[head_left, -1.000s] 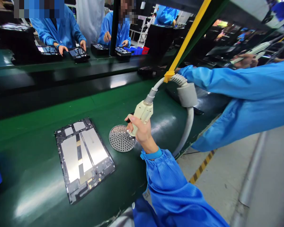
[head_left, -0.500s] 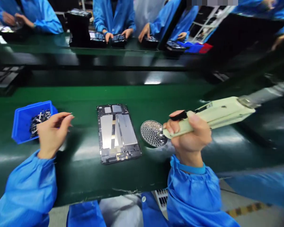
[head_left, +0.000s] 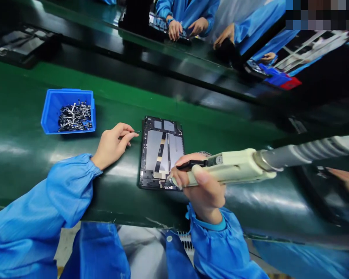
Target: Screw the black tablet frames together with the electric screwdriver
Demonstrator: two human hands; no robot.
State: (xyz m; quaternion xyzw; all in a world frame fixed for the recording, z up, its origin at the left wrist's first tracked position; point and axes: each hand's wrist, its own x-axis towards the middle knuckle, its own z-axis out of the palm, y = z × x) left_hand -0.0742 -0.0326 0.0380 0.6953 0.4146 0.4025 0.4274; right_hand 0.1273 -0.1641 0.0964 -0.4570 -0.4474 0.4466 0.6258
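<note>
An opened tablet lies on the green work surface, its battery plates and dark ribbon cable exposed. My left hand is just left of it, thumb and fingers pinched on a small dark strip-like part near its upper left edge. My right hand is wrapped around a cream electric screwdriver, with a finger along its black lever. The tool's tip is over the tablet's lower right part; whether it touches is unclear. Behind that hand, only the rim of a round perforated metal dish shows.
A blue bin with several small black-and-silver parts stands at the left. The screwdriver's grey hose runs off right. Another opened device lies at the far left. Co-workers' hands work across the line.
My left hand has moved right from the blue bin to the tablet, the small part now visible in its fingers. My right hand has brought the screwdriver from the metal dish over the tablet.
</note>
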